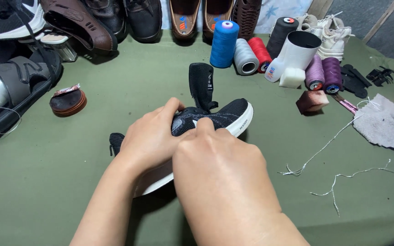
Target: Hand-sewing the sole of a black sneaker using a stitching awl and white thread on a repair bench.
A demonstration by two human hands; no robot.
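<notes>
A black knit sneaker (pixel 224 115) with a white sole lies on its side in the middle of the green cloth, toe pointing right and tongue standing up. My left hand (pixel 149 136) grips its upper near the collar. My right hand (pixel 222 171) presses on the side of the same shoe, with the index finger on the grey knit. Both hands hide the heel and most of the sole.
Several thread spools (pixel 247 48) stand at the back, beside a white cup (pixel 299 52). Other shoes (pixel 92 23) line the far edge, with a dark sandal (pixel 14 86) at left. A round brown tin (pixel 68 101), loose white threads (pixel 334 146) and a grey rag (pixel 381 123) lie around.
</notes>
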